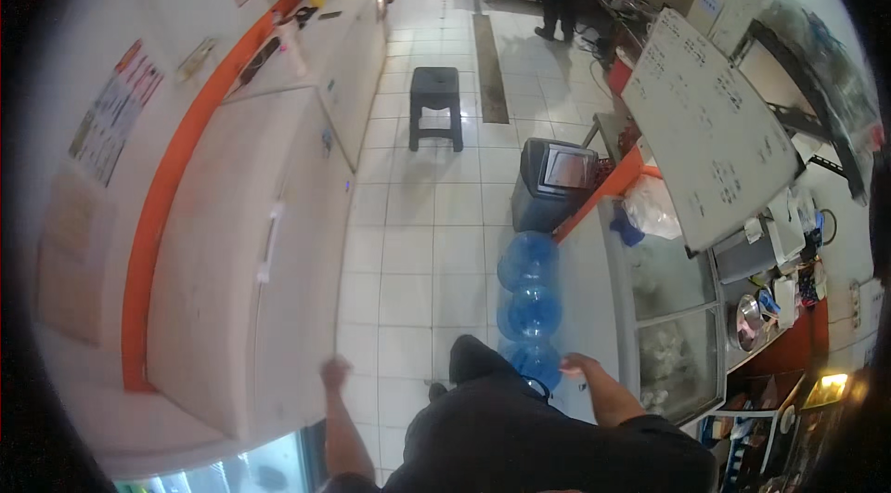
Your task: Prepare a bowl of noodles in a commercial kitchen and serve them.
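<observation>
Head view. Nearest the camera I see my own dark shirt (520,437), with both forearms rising from it. My left hand (334,372) is blurred; I cannot tell how far it is open, and I see nothing in it. It hangs just beside the long white chest freezer (232,261). My right hand (577,365) appears loosely closed and empty, touching or just short of the nearest of three blue translucent plastic water jugs (529,312) lined up ahead of it. Risk: a careless knock from this hand could tip a jug onto the white tiled floor (418,242).
</observation>
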Available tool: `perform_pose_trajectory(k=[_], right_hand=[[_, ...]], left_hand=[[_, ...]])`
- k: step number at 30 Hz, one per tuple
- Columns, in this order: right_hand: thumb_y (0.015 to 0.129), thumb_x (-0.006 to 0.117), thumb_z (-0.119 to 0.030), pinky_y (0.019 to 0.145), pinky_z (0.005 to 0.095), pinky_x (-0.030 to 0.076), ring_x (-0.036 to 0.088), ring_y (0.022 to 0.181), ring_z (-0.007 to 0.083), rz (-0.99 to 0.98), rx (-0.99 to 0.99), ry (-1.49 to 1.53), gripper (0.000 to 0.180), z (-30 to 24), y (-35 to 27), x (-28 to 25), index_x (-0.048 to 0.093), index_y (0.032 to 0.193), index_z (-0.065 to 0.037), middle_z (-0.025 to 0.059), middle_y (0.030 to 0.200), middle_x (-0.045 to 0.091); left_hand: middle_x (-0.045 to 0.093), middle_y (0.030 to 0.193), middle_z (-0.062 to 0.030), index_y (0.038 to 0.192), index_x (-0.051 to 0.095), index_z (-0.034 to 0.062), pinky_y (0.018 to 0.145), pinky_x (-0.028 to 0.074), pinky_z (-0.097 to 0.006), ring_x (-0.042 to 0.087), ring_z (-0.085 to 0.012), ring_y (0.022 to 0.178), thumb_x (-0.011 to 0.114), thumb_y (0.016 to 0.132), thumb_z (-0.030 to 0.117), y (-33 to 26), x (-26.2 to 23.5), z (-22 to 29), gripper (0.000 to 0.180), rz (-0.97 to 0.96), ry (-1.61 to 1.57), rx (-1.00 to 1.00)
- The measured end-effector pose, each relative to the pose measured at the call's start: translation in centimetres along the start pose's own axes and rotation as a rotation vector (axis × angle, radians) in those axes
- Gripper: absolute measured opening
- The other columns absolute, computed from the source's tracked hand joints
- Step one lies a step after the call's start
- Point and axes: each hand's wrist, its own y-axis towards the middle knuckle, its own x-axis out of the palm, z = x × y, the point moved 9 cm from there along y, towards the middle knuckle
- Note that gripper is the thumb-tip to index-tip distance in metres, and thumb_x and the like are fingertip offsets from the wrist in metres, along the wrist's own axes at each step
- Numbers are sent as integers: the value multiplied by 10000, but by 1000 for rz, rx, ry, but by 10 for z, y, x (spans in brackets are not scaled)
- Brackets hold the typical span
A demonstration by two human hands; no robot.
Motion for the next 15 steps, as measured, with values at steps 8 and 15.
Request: perform_pose_trajectory(k=[8,15], right_hand=[[893,595,-239,613,362,524,611,697,194,-183,543,691,212,71,-22,-41,618,984,-49,67,818,624],[893,522,-401,767,427,457,595,874,296,565,-425,24,404,-142,153,-416,600,1036,-31,167,992,642]], left_hand=[[635,739,-83,1010,625,-17,651,480,-310,570,-153,656,663,814,80,405,-303,186,222,265,-1079,-48],[664,923,-51,851,691,98,756,490,-395,618,-231,870,528,862,346,440,7,304,296,-620,-166,522]])
